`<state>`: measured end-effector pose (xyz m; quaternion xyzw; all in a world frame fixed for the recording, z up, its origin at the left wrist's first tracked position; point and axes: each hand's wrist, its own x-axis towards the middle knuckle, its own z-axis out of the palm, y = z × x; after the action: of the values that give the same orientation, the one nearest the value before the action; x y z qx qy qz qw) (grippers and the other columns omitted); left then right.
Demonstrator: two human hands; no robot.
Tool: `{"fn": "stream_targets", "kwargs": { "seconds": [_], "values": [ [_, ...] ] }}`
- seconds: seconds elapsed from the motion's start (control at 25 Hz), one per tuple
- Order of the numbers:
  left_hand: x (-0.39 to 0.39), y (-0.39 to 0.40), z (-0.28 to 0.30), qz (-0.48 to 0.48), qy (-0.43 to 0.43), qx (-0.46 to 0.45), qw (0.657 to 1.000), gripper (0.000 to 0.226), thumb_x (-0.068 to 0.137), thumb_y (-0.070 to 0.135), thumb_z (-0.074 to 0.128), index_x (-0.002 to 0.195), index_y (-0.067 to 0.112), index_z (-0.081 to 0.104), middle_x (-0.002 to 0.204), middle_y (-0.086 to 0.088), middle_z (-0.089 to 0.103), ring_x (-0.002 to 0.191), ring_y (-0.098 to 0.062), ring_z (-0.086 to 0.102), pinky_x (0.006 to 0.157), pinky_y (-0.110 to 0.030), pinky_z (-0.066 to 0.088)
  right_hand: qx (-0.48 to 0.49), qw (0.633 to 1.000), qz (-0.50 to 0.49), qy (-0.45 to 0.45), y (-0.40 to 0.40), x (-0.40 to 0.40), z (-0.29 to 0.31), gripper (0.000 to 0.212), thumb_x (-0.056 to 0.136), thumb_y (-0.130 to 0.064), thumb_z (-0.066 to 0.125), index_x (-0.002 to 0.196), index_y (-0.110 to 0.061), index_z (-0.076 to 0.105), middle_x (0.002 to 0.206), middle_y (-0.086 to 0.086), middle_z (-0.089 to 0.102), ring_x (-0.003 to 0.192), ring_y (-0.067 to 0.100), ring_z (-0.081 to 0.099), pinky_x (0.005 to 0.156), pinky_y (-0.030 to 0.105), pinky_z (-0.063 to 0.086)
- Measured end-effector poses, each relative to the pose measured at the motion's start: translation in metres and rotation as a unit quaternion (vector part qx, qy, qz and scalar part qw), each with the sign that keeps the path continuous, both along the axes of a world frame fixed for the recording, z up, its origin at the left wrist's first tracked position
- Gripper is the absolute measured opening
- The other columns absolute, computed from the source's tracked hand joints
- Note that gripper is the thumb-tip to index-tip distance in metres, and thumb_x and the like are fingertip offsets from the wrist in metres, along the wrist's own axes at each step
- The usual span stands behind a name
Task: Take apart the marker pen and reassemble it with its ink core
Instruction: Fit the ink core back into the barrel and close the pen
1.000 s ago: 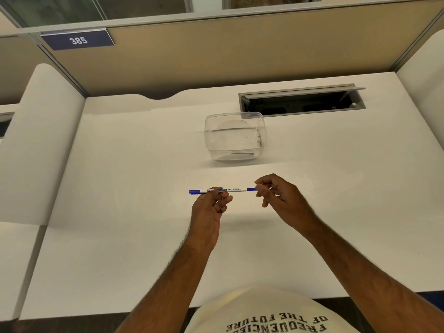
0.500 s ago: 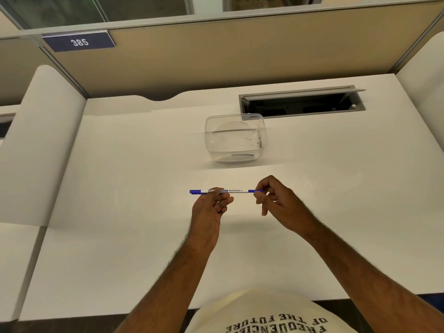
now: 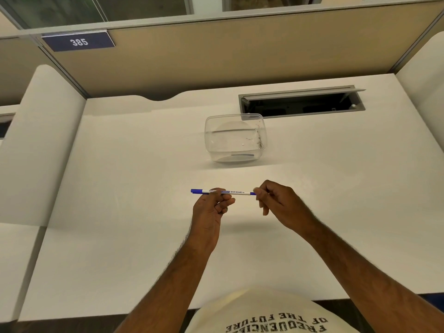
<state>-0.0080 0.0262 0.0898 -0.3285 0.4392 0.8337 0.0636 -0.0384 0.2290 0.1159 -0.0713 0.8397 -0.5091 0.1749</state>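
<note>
Clear plastic tub [image 3: 235, 138], hands gripping marker [image 3: 236, 192]

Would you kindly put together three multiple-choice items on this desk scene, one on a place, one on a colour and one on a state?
1. Where is the clear container?
A. On the desk beyond the hands
B. In the left hand
C. On the person's lap

2. What colour are the marker pen's ends?
A. Red
B. Blue
C. Green

3. How is the marker pen held?
A. Lying loose on the desk
B. By one hand only
C. By both hands, above the desk

Answers: 1 A, it stands on the desk near the cable hatch. 2 B, both ends show blue. 3 C, the left hand grips its middle and the right hand pinches its right end.
</note>
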Motion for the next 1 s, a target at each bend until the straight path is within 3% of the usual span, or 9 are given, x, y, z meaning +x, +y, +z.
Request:
{"fn": "stream_targets", "kwargs": {
  "seconds": [0.2, 0.4, 0.56, 0.72, 1.0],
  "values": [
    [0.0006, 0.0001, 0.0007, 0.001, 0.006, -0.006, 1.0, 0.019, 0.104, 0.011, 0.053, 0.095, 0.009, 0.069, 0.076, -0.005, 0.076, 0.071, -0.018, 0.074, 0.071, -0.026, 0.048, -0.003, 1.0, 0.012, -0.001, 0.001, -0.0001, 0.0016, 0.009, 0.102, -0.033, 0.062, 0.098, -0.026, 0.059, 0.086, -0.006, 0.068, 0.068, 0.021, 0.071, 0.068, 0.031, 0.053],
    [0.0005, 0.0011, 0.0004, 0.001, 0.003, -0.005, 1.0, 0.017, 0.103, 0.01, 0.053, 0.097, 0.007, 0.068, 0.076, -0.006, 0.076, 0.07, -0.018, 0.074, 0.071, -0.027, 0.048, 0.001, 1.0, 0.004, 0.006, -0.0006, -0.0004, 0.0009, 0.025, 0.106, -0.034, 0.054, 0.087, -0.023, 0.065, 0.079, -0.001, 0.072, 0.064, 0.019, 0.07, 0.069, 0.033, 0.052],
    [0.0016, 0.0003, -0.0004, 0.004, 0.007, -0.005, 1.0, 0.018, 0.103, 0.011, 0.053, 0.096, 0.008, 0.069, 0.077, -0.006, 0.075, 0.071, -0.018, 0.074, 0.072, -0.027, 0.048, -0.004, 1.0, -0.003, -0.002, -0.0003, -0.0006, -0.0007, 0.005, 0.101, -0.034, 0.064, 0.098, -0.029, 0.063, 0.088, -0.007, 0.069, 0.067, 0.019, 0.072, 0.069, 0.033, 0.054],
    [0.0026, 0.0004, -0.0012, 0.004, 0.006, -0.006, 1.0, 0.016, 0.103, 0.011, 0.054, 0.098, 0.007, 0.069, 0.078, -0.006, 0.076, 0.071, -0.018, 0.075, 0.074, -0.029, 0.048, 0.002, 1.0, -0.001, -0.009, -0.0021, 0.0009, -0.0014, 0.016, 0.102, -0.033, 0.062, 0.09, -0.024, 0.062, 0.08, -0.002, 0.071, 0.065, 0.02, 0.071, 0.069, 0.034, 0.051],
    [0.0037, 0.0, -0.0013, 0.007, 0.004, -0.004, 1.0, 0.016, 0.103, 0.011, 0.054, 0.098, 0.007, 0.068, 0.078, -0.006, 0.076, 0.072, -0.018, 0.075, 0.074, -0.028, 0.048, 0.002, 1.0, -0.001, -0.007, -0.0011, -0.0007, 0.0001, 0.008, 0.1, -0.028, 0.066, 0.095, -0.026, 0.06, 0.084, -0.005, 0.07, 0.068, 0.019, 0.072, 0.06, 0.018, 0.047]
  ]
}}
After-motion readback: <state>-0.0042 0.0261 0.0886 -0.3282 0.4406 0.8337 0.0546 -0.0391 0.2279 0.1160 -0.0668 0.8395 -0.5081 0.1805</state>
